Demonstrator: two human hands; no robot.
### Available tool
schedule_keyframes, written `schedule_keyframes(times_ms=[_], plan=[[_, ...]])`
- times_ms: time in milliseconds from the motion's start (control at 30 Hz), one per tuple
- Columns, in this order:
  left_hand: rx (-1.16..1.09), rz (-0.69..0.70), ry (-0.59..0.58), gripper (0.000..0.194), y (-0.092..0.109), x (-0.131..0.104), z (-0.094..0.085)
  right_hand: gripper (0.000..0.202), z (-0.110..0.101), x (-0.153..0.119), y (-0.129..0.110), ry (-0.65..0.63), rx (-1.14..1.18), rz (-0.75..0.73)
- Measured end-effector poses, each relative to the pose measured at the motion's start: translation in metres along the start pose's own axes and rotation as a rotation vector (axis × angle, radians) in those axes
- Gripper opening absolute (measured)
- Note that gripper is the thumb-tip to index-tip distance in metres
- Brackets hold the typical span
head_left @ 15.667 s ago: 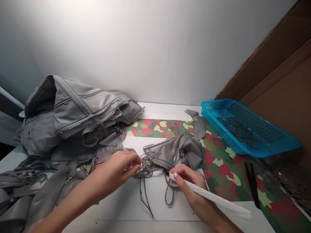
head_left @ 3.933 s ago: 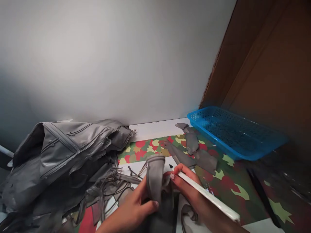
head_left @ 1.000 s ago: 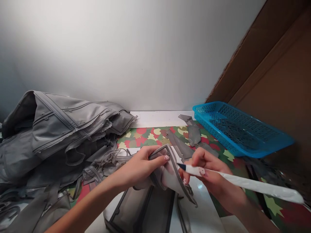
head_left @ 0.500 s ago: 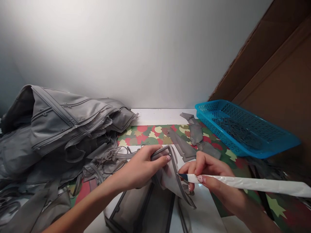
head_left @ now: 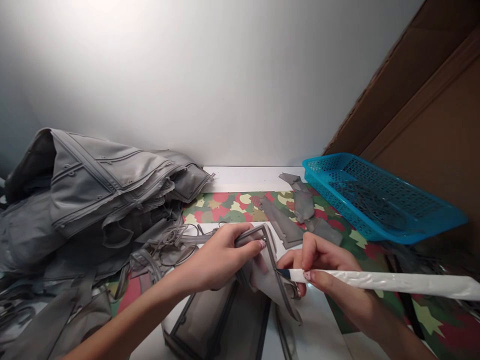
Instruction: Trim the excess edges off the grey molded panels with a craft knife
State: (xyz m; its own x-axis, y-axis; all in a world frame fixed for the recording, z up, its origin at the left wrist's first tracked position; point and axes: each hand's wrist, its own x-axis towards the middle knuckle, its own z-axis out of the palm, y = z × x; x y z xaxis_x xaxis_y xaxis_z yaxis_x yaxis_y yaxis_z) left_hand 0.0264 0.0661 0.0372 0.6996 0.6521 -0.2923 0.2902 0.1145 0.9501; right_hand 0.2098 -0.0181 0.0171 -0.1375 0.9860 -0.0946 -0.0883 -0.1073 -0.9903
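Grey sheet, pinched in left fingers; white tool, held in right fingers, long axis pointed leftward, tip at sheet's edge.

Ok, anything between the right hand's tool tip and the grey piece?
Nothing visible: the tip of the white-handled tool, in the right hand, is at the edge of the grey piece. The left hand pinches that piece farther up, clear of the tip.
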Motion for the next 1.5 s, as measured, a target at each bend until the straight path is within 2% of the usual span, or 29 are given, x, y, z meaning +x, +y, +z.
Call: schedule_keyframes(times_ms=[300,633,800,933,1033,1133,1233,1333,1400,1500], plan=[[-0.029,0.0,-0.004,0.02,0.0,0.0,0.0,0.016,-0.002,0.0,0.002,-0.003,-0.049,-0.007],[0.065,0.045,0.078,0.018,-0.005,0.001,0.001,0.007,0.007,-0.003,0.0,0.08,-0.419,-0.08],[0.142,0.084,0.088,0.02,-0.006,0.001,0.005,0.009,0.013,0.0,0.007,0.049,-0.547,-0.199],[0.149,0.117,0.122,0.019,-0.005,0.0,0.013,0.015,0.017,0.003,0.012,0.024,-0.751,-0.3],[0.022,0.117,0.097,0.016,-0.005,-0.001,0.019,0.019,0.018,0.006,0.014,0.067,-0.864,-0.36],[-0.2,0.069,-0.025,0.019,-0.003,-0.002,0.023,0.017,0.015,0.008,0.015,0.231,-0.906,-0.348],[-0.246,-0.012,-0.03,0.023,-0.001,-0.003,0.022,0.013,0.01,0.01,0.014,0.404,-0.894,-0.305],[-0.137,-0.082,-0.072,0.024,-0.002,-0.002,0.016,0.011,0.006,0.01,0.011,0.486,-0.796,-0.248],[-0.041,-0.091,-0.123,0.022,-0.006,0.0,0.011,0.012,0.003,0.01,0.009,0.475,-0.622,-0.188],[0.127,-0.093,-0.139,0.019,-0.011,0.002,0.006,0.015,0.001,0.013,0.006,0.347,-0.146,-0.096]])
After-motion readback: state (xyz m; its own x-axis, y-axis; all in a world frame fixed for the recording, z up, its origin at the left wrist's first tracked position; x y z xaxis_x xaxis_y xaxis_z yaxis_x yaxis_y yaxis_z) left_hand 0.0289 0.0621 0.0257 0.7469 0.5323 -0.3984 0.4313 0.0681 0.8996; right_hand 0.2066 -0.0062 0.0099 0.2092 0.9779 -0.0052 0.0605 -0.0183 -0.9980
